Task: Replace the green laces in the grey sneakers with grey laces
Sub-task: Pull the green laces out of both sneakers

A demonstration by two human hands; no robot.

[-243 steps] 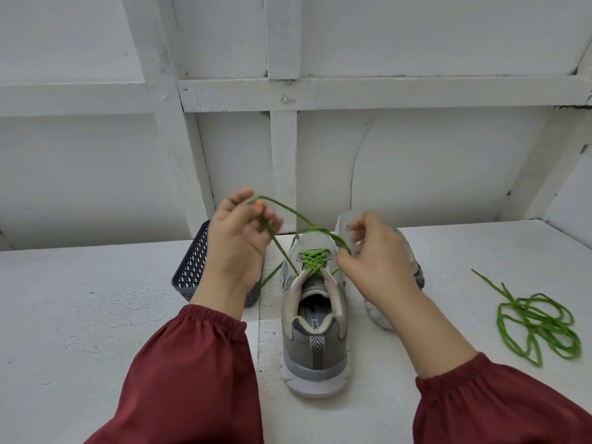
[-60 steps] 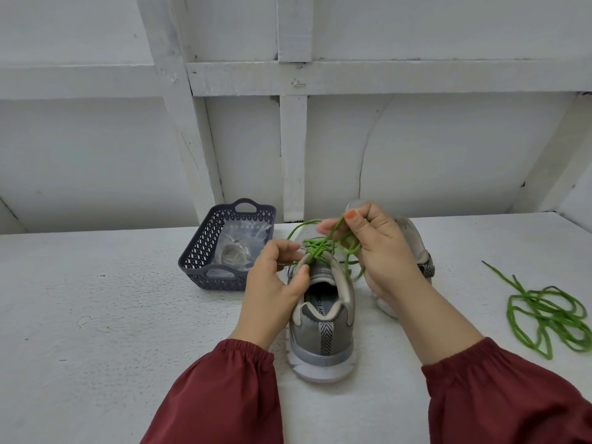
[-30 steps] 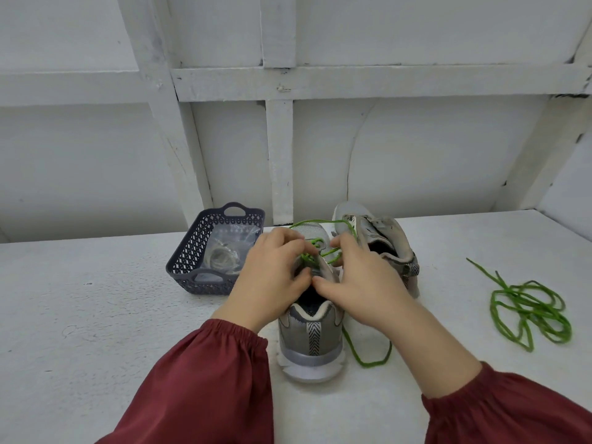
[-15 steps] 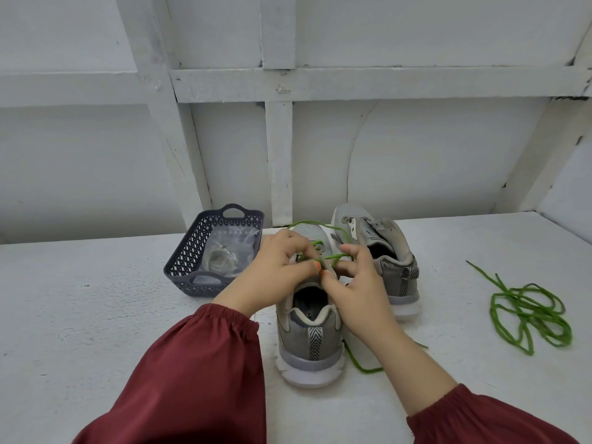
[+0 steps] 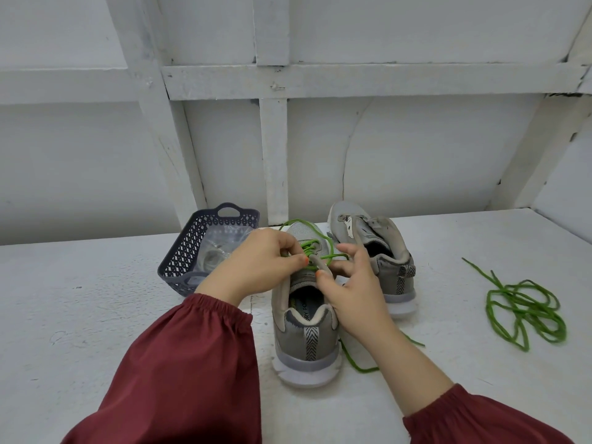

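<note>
Here the left hand pinches the green lace where it crosses the near sneaker on the table; the right hand, fingers relaxed, steadies the tongue. Loosen each crossing before pulling.

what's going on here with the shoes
A person is unlacing the near grey sneaker. The left hand pinches its green lace at the eyelets, while the right hand rests on that sneaker, fingers spread. The far sneaker has no lace, and a loose green lace lies on the table. A dark basket holds a clear packet.
</note>
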